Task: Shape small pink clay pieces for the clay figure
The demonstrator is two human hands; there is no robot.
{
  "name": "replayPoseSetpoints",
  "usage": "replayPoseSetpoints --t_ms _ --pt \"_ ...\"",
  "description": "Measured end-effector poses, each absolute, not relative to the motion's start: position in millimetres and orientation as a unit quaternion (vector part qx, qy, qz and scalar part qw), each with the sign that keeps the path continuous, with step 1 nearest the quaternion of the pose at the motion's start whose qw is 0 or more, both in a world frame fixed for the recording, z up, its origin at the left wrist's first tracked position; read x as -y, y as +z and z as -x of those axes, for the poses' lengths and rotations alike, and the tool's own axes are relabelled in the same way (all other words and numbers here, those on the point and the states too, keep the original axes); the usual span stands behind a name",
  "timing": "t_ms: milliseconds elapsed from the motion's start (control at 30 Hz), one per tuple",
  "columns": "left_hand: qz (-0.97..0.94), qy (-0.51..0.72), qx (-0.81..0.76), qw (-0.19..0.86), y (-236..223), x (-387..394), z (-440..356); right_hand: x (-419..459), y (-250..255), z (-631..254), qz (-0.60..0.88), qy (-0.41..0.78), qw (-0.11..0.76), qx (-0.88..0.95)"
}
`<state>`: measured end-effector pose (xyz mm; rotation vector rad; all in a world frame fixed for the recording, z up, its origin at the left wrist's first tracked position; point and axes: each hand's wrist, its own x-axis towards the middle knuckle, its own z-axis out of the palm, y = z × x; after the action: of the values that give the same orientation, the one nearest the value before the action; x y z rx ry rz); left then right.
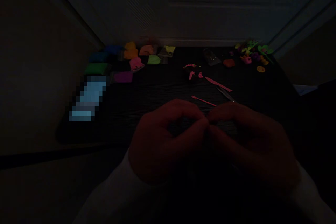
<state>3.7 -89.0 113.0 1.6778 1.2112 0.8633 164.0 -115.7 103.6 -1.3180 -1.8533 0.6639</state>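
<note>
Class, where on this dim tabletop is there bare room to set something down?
The widest bare patch seems bordered by the purple packet, the dark pink-flecked lump and the left hand. A smaller one lies between the yellow packet and the clear bag. Crowded: back left, around the orange packet, and back right, around the green flower.

Bench (157, 89) was black, finely lined. Thin stick (204, 100) and knife-shaped tool (218, 84) both showed pink; dark lump (193, 73) carried pink patches. Noted green packet (97, 69), purple packet (123, 77), blue packet (98, 57). Flower cluster (247, 58) mixed green, purple, pink, yellow. Disc (260, 69) looked yellow-orange; left sleeve (118, 185) was whitish.
</note>
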Motion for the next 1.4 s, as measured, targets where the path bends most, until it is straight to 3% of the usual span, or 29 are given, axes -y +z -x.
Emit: replayPoseSetpoints --t_ms 200,633,900,1200,1400 --pt "-0.621 0.351 -0.488 0.503 111.1 92.7 -2.8 115.8 103.0 -164.9 0.529 0.309 0.381 0.692" --pt "-0.656 0.340 -0.498 0.454 110.6 90.8 -3.0 115.9 102.5 -161.2 0.529 0.340 0.383 0.677" --pt "-0.574 0.359 -0.486 0.552 109.5 93.6 -1.1 116.3 99.0 -162.1 0.532 0.393 0.389 0.642" --pt "-0.617 0.317 -0.525 0.493 112.2 91.8 -2.4 113.9 100.2 -160.7 0.527 0.413 0.380 0.639" --pt "-0.578 0.343 -0.515 0.533 110.9 92.9 -1.8 113.4 98.1 -159.7 0.535 0.416 0.378 0.631"
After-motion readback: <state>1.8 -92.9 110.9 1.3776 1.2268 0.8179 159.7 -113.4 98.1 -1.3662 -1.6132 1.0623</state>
